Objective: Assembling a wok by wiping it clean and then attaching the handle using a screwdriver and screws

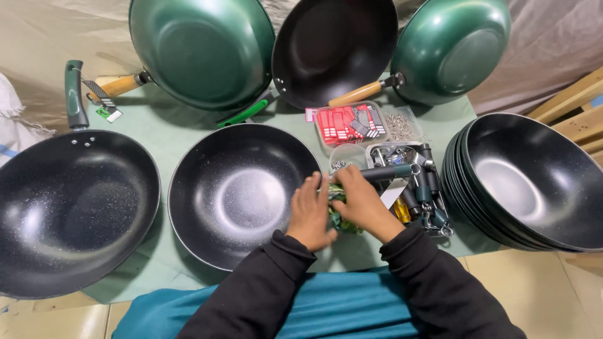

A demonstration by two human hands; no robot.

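Sleeves: black, nearest the camera, above a teal cloth over the lap.
Left hand [309, 212]: grip curled against the green bundle [340, 213], beside the handleless wok [242, 191]; it could knock the rim.
Green bundle: low on the worktop [157, 251], pinched between both hands; might slip loose.
Right hand [359, 199]: grip closed over the bundle, just beside the dark handles [418, 182]; a careless move could scatter them.

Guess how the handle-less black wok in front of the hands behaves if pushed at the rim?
The black wok has a rounded bowl, so it would probably rock or tip. With no handle attached, it may spin. Its glossy inside looks slippery.
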